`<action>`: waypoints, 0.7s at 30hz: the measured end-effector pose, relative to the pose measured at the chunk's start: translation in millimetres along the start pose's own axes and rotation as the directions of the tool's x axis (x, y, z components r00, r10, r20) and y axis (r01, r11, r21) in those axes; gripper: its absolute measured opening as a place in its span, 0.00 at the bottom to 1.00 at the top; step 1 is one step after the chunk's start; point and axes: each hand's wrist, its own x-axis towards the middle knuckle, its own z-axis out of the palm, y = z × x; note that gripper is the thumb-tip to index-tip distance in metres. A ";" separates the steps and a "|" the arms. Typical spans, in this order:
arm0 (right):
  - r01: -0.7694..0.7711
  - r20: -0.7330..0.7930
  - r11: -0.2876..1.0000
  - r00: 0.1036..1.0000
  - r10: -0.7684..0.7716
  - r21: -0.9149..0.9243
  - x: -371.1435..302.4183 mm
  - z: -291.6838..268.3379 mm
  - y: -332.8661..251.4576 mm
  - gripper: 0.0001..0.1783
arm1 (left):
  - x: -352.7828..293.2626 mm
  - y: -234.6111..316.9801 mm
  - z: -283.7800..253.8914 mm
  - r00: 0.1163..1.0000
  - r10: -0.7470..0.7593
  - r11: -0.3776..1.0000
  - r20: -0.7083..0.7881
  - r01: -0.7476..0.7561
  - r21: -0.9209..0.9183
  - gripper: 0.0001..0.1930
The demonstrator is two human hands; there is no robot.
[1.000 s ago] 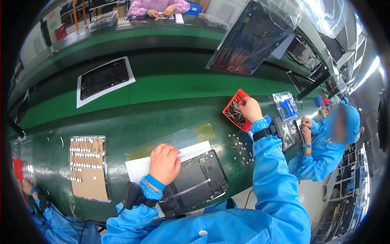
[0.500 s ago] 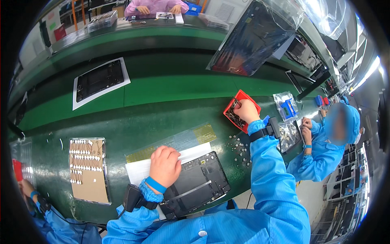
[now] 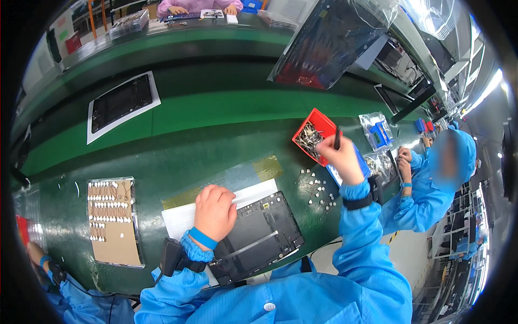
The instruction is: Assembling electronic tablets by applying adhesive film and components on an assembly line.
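My left hand (image 3: pixel 214 213) rests at the upper left edge of an opened black tablet housing (image 3: pixel 259 235), over the white sheet (image 3: pixel 263 189) under it. Its fingers are curled together and their tips are hidden, so what they hold, if anything, is not visible. My right hand (image 3: pixel 342 156) is closed around a slim dark pen-like tool (image 3: pixel 338 138), which stands up between its fingers. It hovers between a red bin (image 3: pixel 324 123) of small metal parts (image 3: pixel 308 138) and a blue bin (image 3: pixel 361 162). Below it, several small white-headed parts (image 3: pixel 318 189) lie loose on the green bench.
At left, a brown board (image 3: pixel 114 245) carries rows of white-tipped parts. Another black housing (image 3: pixel 121 103) lies on white paper beyond. A bagged dark panel (image 3: pixel 324 43) stands at the back. A co-worker (image 3: pixel 426 183) sits at right by clear bags (image 3: pixel 376 131); another person's hand (image 3: pixel 35 252) shows at left.
My right hand has lifted out of the red bin and moved right and down with the tool. The blue bin shows more now. My left hand stays by the housing.
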 end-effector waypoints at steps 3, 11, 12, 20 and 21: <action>-0.066 0.127 0.997 0.989 0.072 -0.048 -45.3 39.8 -5.6 0.07 | -1.6 -1.1 -1.7 1.000 -0.010 1.000 0.002 0.010 -0.005 0.10; -0.130 0.119 0.988 0.983 0.139 -0.080 -68.6 79.5 47.3 0.07 | -1.4 0.7 -2.1 1.000 -0.015 1.000 0.007 0.015 0.007 0.09; -0.115 0.112 0.988 0.986 0.126 -0.103 -68.9 81.9 48.9 0.08 | -2.0 0.1 -2.6 1.000 -0.018 1.000 0.006 0.018 0.007 0.09; 0.035 -0.001 0.959 0.999 -0.037 -0.280 -71.2 90.5 68.0 0.10 | 0.8 0.2 0.8 1.000 -0.008 1.000 0.013 0.008 -0.004 0.10; 0.046 -0.024 0.948 0.998 -0.056 -0.316 -71.7 89.0 68.1 0.11 | 2.7 0.7 2.3 1.000 0.012 1.000 0.015 -0.011 -0.020 0.10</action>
